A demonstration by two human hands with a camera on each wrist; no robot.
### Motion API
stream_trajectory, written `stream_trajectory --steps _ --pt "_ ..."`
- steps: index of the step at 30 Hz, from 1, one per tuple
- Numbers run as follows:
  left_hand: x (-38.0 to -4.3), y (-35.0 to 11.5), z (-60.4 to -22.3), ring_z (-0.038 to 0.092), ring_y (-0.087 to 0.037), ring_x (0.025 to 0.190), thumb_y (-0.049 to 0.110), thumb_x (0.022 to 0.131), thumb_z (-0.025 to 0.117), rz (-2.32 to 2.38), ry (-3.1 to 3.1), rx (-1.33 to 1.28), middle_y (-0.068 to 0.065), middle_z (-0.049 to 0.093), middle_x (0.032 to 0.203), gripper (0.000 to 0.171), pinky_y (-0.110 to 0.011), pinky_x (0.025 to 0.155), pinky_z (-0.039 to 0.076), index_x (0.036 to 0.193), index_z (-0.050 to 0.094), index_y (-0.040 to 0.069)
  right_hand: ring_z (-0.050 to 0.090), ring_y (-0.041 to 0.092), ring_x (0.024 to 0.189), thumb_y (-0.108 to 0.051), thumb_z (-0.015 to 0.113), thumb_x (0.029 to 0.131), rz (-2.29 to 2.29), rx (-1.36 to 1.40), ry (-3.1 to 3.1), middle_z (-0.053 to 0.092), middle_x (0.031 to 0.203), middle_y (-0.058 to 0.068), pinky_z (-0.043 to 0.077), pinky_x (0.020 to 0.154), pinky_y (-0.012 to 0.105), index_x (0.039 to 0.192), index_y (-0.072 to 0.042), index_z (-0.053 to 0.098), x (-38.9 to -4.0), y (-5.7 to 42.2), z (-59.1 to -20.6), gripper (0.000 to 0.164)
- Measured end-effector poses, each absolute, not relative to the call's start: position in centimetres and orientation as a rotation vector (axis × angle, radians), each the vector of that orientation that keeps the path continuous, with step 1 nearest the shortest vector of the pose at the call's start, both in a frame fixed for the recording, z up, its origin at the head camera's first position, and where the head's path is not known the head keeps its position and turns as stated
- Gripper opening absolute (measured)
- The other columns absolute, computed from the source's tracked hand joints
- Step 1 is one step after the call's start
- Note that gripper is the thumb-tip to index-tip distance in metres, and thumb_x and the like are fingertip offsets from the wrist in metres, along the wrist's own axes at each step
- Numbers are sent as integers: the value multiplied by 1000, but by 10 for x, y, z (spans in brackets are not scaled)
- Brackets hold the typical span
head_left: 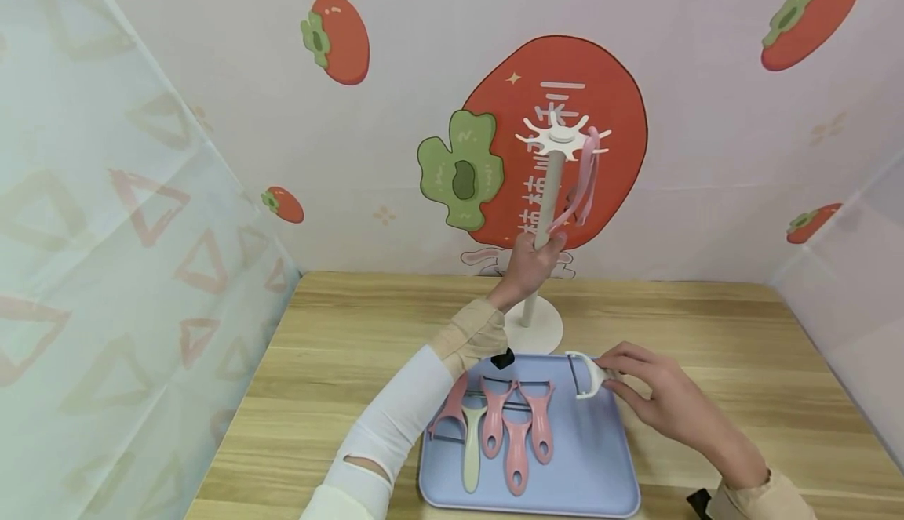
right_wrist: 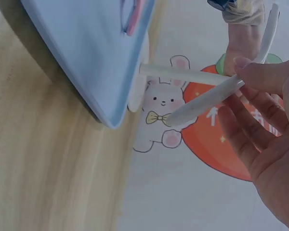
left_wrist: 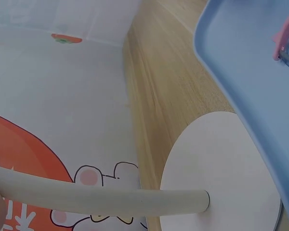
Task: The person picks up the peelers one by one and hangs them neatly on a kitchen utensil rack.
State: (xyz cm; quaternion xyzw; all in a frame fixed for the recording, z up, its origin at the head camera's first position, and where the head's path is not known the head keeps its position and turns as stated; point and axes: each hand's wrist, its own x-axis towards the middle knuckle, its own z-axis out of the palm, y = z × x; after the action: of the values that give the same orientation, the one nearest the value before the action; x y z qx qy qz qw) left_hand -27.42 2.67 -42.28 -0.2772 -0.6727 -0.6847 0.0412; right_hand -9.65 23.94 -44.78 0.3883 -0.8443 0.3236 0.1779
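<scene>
My left hand grips the pole of a white stand. The stand has a round base and a ring of hooks at the top; pink peelers hang at its right side. Over the right part of a blue tray, my right hand pinches a white peeler by its handle, blade end pointing left. The right wrist view shows this white peeler between thumb and fingers. Several pink peelers and a pale green one lie in the tray's left half.
The stand's base is just behind the tray's back edge on a wooden table. A printed backdrop with persimmon pictures rises behind the table, and curtain-like cloth runs along the left. My left forearm crosses above the tray's left corner.
</scene>
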Motion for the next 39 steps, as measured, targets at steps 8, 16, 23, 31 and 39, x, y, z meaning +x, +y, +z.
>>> stream_trajectory --steps 8,16,23,31,39 --pt "-273 28 -424 23 -11 41 18 106 56 -2096 -2046 -874 5 28 48 51 -27 43 20 59 37 9 67 7 90 17 86 64 956 1041 -2310 72 107 -6 54 80 17 116 -8 76 -109 247 -432 58" --pt "-274 26 -424 22 -12 40 34 106 55 -2123 -2021 -912 5 28 47 57 -28 42 20 57 37 10 70 8 87 -18 78 90 987 1049 -2186 75 102 6 55 80 14 118 2 74 -127 256 -409 35" --pt "-275 26 -424 24 -13 39 26 106 55 -2127 -2020 -904 5 30 46 56 -29 42 21 57 38 8 71 6 84 -26 72 94 984 1046 -2096 75 97 12 55 80 14 113 6 75 -136 256 -391 38" --pt "-276 26 -424 23 -13 39 37 105 56 -2102 -1997 -901 4 29 47 59 -29 41 20 57 37 8 70 9 81 14 79 79 1157 1036 -2070 73 93 15 56 80 15 112 12 72 -137 248 -370 34" --pt "-277 26 -427 24 -13 40 42 104 56 -2098 -2008 -900 4 30 48 59 -29 41 20 58 38 9 72 17 87 35 65 72 1609 1035 -1921 73 95 23 57 80 18 115 23 65 -149 251 -371 45"
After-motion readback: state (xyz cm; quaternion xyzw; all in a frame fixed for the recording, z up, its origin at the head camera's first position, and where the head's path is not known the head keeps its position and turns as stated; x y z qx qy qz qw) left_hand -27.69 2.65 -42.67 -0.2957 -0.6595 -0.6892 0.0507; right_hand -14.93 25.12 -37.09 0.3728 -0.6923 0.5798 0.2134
